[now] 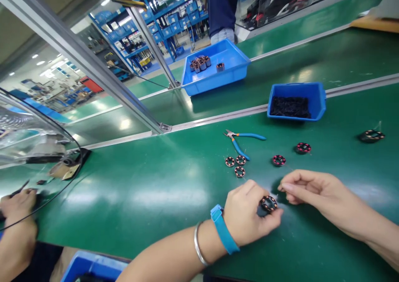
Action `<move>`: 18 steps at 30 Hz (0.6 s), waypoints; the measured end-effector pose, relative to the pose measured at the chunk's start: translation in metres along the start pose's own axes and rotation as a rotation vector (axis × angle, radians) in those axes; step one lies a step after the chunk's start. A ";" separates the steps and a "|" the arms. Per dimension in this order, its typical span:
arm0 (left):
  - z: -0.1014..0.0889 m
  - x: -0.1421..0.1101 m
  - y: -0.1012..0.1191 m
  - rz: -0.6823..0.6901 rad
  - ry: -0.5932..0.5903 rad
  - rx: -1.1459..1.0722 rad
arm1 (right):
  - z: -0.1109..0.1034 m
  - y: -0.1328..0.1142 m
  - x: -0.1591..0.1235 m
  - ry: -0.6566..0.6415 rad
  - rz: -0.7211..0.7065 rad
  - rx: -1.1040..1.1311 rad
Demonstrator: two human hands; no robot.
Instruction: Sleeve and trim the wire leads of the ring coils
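My left hand [247, 213], with a blue wrist strap and a silver bangle on its arm, grips a small ring-shaped motor stator [269, 204] with copper windings between thumb and fingers. Just to the right, my right hand [307, 188] is closed in a pinch, thumb against forefinger. Whatever lies in that pinch is too small to make out. Beyond the left hand are three copper-wound stators [240, 172] in a cluster. Blue-handled cutting pliers [238, 141] lie open behind them. Two stators with red parts, one nearer [278, 160] and one farther [303, 148], rest beyond my right hand.
A blue bin [321, 101] of black pieces stands at the bench rail. Behind it, a blue tray [215, 82] holds several stators. Another stator [372, 136] lies far right. A metal post [93, 66] rises at left; a co-worker's hand [20, 203] is at lower left.
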State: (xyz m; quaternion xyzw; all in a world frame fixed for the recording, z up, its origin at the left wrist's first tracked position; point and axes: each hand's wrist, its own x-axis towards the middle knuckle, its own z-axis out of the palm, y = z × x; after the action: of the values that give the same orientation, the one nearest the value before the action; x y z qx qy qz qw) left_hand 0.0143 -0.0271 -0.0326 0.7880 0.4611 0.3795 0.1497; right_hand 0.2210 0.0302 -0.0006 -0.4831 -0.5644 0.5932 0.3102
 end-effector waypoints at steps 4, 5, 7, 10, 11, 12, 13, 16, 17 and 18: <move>-0.001 0.004 0.000 0.027 0.061 -0.014 | 0.003 0.002 0.002 -0.016 -0.002 0.000; -0.001 0.005 0.000 0.028 0.054 -0.012 | 0.003 0.002 0.002 -0.015 -0.005 0.001; 0.000 0.005 0.000 0.016 0.021 -0.002 | 0.003 0.003 0.001 -0.016 -0.011 0.006; -0.001 0.005 0.000 -0.007 -0.030 0.008 | 0.002 0.003 0.002 -0.004 -0.010 0.015; -0.001 0.005 0.000 -0.011 -0.040 0.008 | 0.001 0.003 0.002 0.001 -0.007 0.017; -0.001 0.005 0.000 -0.014 -0.045 0.007 | 0.001 0.003 0.002 0.002 -0.005 0.017; -0.001 0.005 0.000 -0.016 -0.047 0.007 | 0.000 0.003 0.002 -0.003 -0.005 0.011; -0.001 0.005 0.000 -0.019 -0.043 0.013 | 0.000 0.003 0.001 -0.034 -0.015 -0.012; -0.001 0.005 0.000 -0.014 -0.038 0.015 | 0.000 0.003 0.001 -0.041 -0.021 -0.022; -0.001 0.005 -0.001 -0.008 -0.034 0.019 | 0.000 0.004 0.000 -0.044 -0.026 -0.031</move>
State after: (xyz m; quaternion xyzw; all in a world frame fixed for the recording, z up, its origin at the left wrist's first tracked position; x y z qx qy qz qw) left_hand 0.0150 -0.0227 -0.0302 0.7938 0.4654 0.3611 0.1514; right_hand 0.2215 0.0299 -0.0043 -0.4673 -0.5864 0.5909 0.2976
